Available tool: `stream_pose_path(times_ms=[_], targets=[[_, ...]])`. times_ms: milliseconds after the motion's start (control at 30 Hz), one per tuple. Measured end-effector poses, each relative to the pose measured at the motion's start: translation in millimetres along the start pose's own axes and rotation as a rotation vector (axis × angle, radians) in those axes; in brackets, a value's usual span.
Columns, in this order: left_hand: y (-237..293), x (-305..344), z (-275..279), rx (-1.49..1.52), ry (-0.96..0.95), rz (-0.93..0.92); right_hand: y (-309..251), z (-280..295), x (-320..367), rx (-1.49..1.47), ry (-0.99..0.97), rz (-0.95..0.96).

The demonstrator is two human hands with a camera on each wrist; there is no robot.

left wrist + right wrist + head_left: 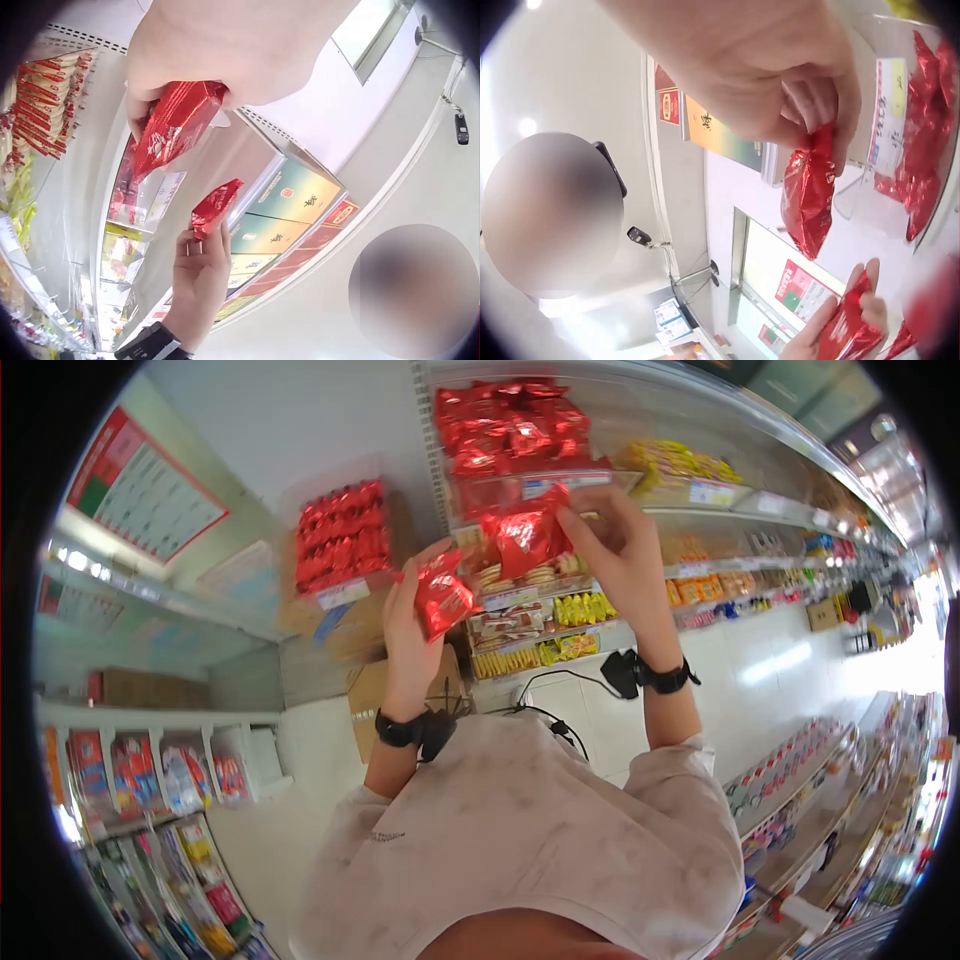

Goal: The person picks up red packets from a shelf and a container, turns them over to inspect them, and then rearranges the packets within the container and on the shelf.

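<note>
My left hand grips a shiny red foil snack packet in front of the shelves. A second red foil packet hangs from my right hand, pinched at one edge between thumb and fingers. In the right wrist view that packet dangles below the fingertips, its foil crinkled and puffed. The left wrist view shows the left-hand packet held from above, partly hidden by the hand. Just behind the two hands stand a tub of red packets and a heaped bin of similar red packets.
Shelves carry yellow snack packs at the upper right and more yellow bags lower down. A cardboard box sits under the tub. Low display racks line the aisle to the right. Boxed goods stand on a high shelf.
</note>
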State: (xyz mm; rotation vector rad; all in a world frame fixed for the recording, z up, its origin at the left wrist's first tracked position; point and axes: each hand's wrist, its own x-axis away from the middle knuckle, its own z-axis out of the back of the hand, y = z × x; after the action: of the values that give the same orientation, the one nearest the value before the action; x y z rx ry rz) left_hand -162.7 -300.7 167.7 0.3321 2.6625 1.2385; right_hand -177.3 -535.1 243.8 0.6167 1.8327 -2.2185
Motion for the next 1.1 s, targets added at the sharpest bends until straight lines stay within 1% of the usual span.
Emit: stream_pose_path(times_ms=[33,67,167,200,300,333,433,533,633,733,833,867,933,1000,1067,1100], targets=[[1.0,0.8,0.0,0.019,0.037,-0.035,8.5,-9.2,5.0,-0.095,0.001,-0.013],[-2.6,-2.7,3.8,0.082,0.082,-0.052,17.2,-16.4,10.1,-0.14,-0.04,-0.084],[-1.4,-3.6,1.1,0.165,0.111,-0.138,21.0,-42.6,23.7,-0.331,-0.123,-0.222],[-1.6,-4.4,2.0,0.129,0.135,-0.159,24.7,-53.3,27.4,-0.426,-0.099,-0.247],[-0.2,-3.4,0.4,0.122,0.169,-0.21,36.6,-77.0,36.4,-0.406,-0.188,-0.295],[-2.7,-3.9,0.3,0.155,0.175,-0.268,42.4,-90.1,37.5,-0.343,-0.217,-0.164],[-2.8,0.2,-2.1,-0.107,0.23,-0.338,52.8,-108.7,46.1,-0.047,-0.226,0.016],[4.5,1.2,-4.3,-0.056,0.238,-0.341,45.8,-110.8,45.0,0.018,-0.291,-0.057],[6.7,4.6,0.4,-0.027,0.242,-0.326,40.0,-106.9,37.9,0.098,-0.343,-0.051],[6.3,1.6,1.9,-0.048,0.261,-0.329,37.3,-98.0,29.9,0.141,-0.333,0.126],[9.6,3.2,6.3,-0.02,0.274,-0.346,12.2,-72.2,12.9,0.128,-0.3,0.16],[11.1,3.1,8.4,-0.001,0.282,-0.352,2.4,-62.2,3.5,0.127,-0.264,0.163],[11.7,3.2,10.9,-0.028,0.311,-0.356,-16.8,-43.7,-19.8,0.175,-0.149,0.237],[10.7,4.1,11.3,-0.052,0.327,-0.359,-8.0,-28.9,-55.4,0.281,-0.051,0.386],[9.9,4.2,10.3,-0.068,0.328,-0.371,-4.6,-14.8,-89.4,0.277,-0.119,0.244],[9.8,5.3,9.1,-0.086,0.319,-0.362,7.3,-5.9,-107.7,0.352,-0.207,0.224]])
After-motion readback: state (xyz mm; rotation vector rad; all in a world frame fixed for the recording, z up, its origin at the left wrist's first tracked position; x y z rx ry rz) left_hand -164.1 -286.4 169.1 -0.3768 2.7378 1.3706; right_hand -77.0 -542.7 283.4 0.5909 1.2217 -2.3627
